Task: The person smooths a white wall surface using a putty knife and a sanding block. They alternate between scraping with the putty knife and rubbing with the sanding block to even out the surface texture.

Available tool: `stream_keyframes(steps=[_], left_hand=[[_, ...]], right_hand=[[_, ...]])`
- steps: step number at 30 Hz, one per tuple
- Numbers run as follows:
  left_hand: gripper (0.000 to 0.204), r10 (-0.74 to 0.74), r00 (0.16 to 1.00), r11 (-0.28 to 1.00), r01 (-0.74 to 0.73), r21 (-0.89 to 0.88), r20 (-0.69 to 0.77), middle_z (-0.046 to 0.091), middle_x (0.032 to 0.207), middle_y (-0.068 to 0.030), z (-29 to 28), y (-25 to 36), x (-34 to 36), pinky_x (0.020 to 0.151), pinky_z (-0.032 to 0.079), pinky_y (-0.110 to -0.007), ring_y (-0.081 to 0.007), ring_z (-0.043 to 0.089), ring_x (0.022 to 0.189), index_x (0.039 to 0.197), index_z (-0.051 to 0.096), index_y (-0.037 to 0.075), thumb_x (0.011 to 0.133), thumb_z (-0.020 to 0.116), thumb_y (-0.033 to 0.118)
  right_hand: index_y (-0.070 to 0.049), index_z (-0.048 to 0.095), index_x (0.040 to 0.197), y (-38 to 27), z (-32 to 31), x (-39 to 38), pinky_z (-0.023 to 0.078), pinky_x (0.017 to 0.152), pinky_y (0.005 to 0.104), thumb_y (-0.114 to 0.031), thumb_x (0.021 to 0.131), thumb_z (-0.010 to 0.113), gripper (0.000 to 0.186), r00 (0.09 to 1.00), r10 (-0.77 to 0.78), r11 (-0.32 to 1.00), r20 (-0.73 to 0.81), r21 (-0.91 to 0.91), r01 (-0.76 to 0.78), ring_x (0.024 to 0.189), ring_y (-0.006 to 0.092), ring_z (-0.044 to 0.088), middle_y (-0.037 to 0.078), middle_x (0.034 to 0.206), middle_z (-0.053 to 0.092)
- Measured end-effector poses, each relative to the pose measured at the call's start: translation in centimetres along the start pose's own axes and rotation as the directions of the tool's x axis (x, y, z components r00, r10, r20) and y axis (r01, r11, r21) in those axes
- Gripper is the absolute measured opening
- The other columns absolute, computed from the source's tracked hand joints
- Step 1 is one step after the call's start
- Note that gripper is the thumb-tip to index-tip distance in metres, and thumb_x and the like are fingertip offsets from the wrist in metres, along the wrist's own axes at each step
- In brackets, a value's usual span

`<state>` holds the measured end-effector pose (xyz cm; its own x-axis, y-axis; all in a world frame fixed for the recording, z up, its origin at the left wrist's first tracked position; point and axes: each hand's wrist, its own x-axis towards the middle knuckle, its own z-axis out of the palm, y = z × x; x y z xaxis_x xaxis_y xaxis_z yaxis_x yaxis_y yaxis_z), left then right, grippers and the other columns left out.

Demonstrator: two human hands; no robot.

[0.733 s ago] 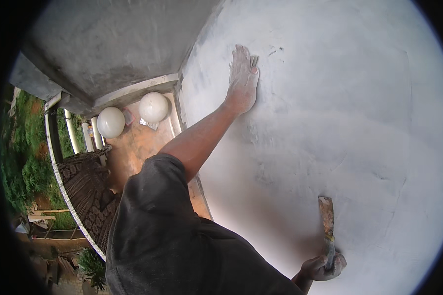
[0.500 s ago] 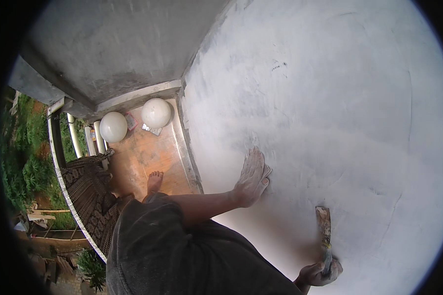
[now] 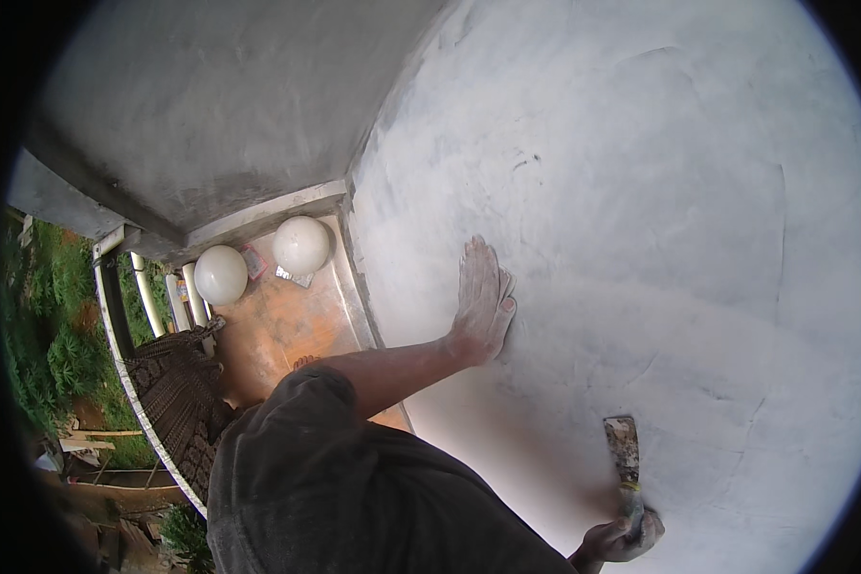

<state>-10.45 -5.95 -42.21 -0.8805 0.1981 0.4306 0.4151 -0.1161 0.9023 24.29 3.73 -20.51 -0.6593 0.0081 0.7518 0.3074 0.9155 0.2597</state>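
Observation:
My left hand (image 3: 481, 311), dusted with white powder, lies flat on the pale, patchy plastered wall (image 3: 660, 239). Its fingers are stretched out and point up the wall. A thin edge shows beside the thumb, but I cannot tell whether anything is under the palm. Lower and to the right, my right hand (image 3: 624, 539) is closed round the handle of a putty knife (image 3: 622, 450). The knife's blade is stained and crusted and points upward, close to the wall. Whether it touches the wall I cannot tell.
Two white globes (image 3: 221, 275) stand on the orange-brown floor (image 3: 273, 335) at the left, near a grey wall (image 3: 230, 105). A dark patterned cloth (image 3: 177, 387) hangs by the curved railing (image 3: 129, 368). Green plants (image 3: 67, 354) grow beyond it.
My left hand has slid up the wall and slightly left, with its fingers straighter. My right hand and the putty knife have barely shifted. The foot is now mostly hidden behind my arm.

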Motion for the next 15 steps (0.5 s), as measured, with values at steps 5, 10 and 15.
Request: stream_keyframes(steps=[5,10,15], left_hand=[[0.072,0.016,0.988,0.999,-0.011,0.033,-0.154,0.000,0.168,-0.0315,-4.9,0.2,14.6,0.125,-0.003,-0.055,-0.0464,-0.006,0.156,0.158,0.005,-0.013,0.112,0.026,0.039],[0.067,0.294,0.955,0.954,-0.295,0.046,0.028,0.015,0.164,-0.0347,-0.5,4.6,2.0,0.124,0.009,-0.061,-0.0518,0.009,0.154,0.156,0.021,-0.013,0.109,0.036,0.033],[0.068,0.385,0.905,0.894,-0.414,0.170,0.180,0.016,0.165,-0.0331,-2.7,4.6,5.3,0.123,0.011,-0.062,-0.0514,0.012,0.154,0.156,0.024,-0.011,0.106,0.045,0.029]], right_hand=[[-0.003,0.068,0.092,-0.7,0.2,1.1,0.044,0.067,0.0369,-0.033,0.109,0.047,0.040,1.000,0.003,0.997,0.014,-0.072,-0.002,0.080,0.0247,0.052,0.005,0.083,0.053],[-0.004,0.066,0.096,-1.0,0.3,1.6,0.044,0.066,0.0369,-0.027,0.110,0.049,0.032,0.999,-0.037,0.994,-0.019,-0.100,0.035,0.078,0.0253,0.051,0.005,0.088,0.054],[-0.003,0.058,0.117,-1.0,0.6,1.2,0.044,0.065,0.0397,-0.024,0.108,0.054,0.023,0.993,-0.107,0.994,-0.048,-0.019,0.106,0.078,0.0274,0.053,0.009,0.096,0.056]])
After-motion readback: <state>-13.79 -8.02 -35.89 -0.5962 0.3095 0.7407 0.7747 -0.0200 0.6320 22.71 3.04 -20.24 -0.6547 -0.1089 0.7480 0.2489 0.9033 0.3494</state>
